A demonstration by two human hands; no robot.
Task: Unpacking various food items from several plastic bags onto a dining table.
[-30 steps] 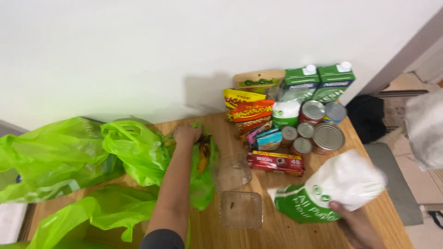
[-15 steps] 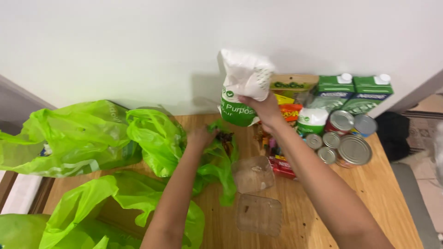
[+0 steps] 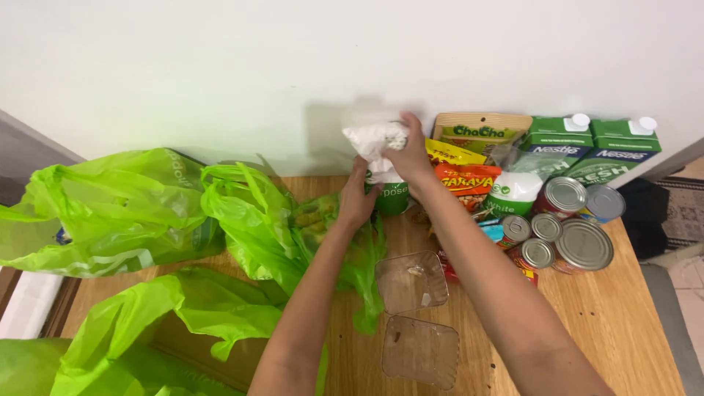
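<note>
Both bare forearms stretch forward side by side toward the flour bag [image 3: 381, 165], the left hand [image 3: 357, 198] cupping its lower side, the right hand [image 3: 411, 155] clasped around its upper part, fingers curled.

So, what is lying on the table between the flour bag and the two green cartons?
In the head view, snack packets and a smaller white bag stand between the flour bag, held by both hands, and the green cartons.

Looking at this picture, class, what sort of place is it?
Probably a home kitchen or dining corner: a wooden table against a plain wall, green shopping bags, and tins and cartons set out.
</note>
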